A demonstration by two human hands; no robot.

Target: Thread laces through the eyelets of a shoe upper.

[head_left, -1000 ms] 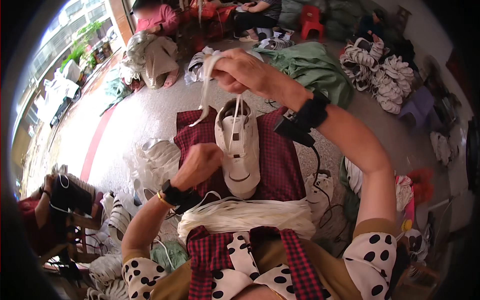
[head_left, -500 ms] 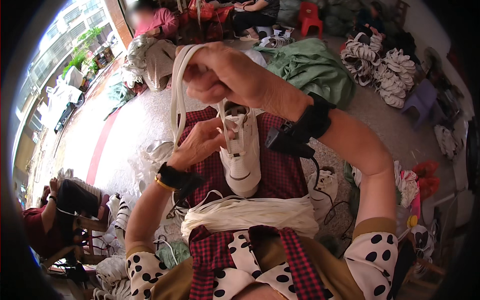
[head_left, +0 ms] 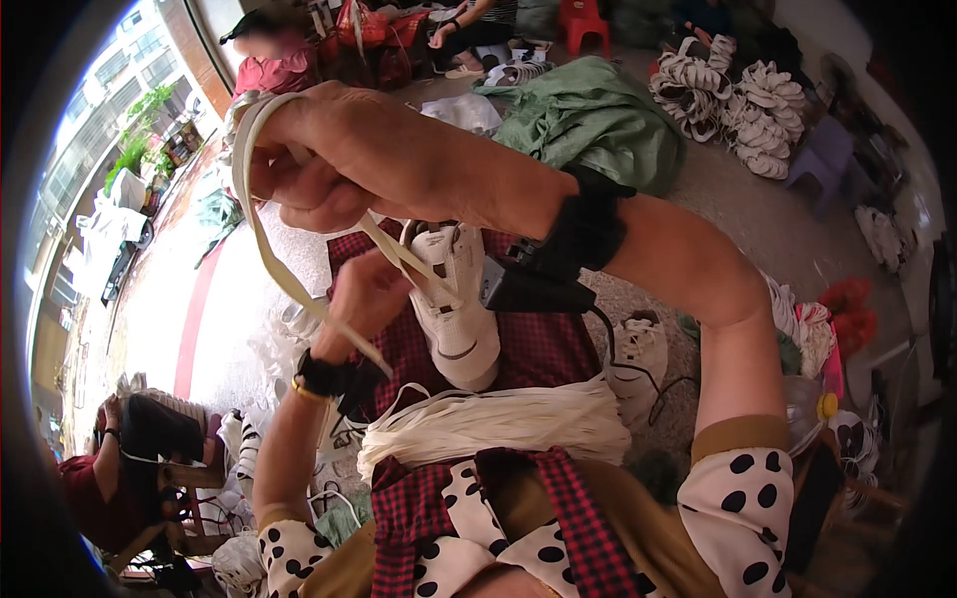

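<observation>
A white lace-up sneaker (head_left: 461, 334) rests on the dark red checked cloth over my lap, its toe toward me. My right hand (head_left: 314, 169) is raised beyond and left of the shoe, closed on a flat white shoelace (head_left: 261, 239). The lace loops over its fingers, one length hanging down and others running back to the shoe's eyelets. Beside the shoe's left edge, my left hand (head_left: 367, 297) has its fingers curled together; whatever they grip is hidden. Across my lap lies a thick bundle of white laces (head_left: 498, 427).
Another white sneaker (head_left: 640, 359) stands on the floor at right, by a black cable. Farther off are a green sack (head_left: 598, 125), heaps of white shoe parts (head_left: 768, 120), a purple stool (head_left: 822, 159) and a red stool (head_left: 585, 25). Other people sit at the back and left.
My right hand has swung left, drawing the lace out from the shoe. My left hand has shifted off the eyelets to the shoe's left side. The head view has moved slightly.
</observation>
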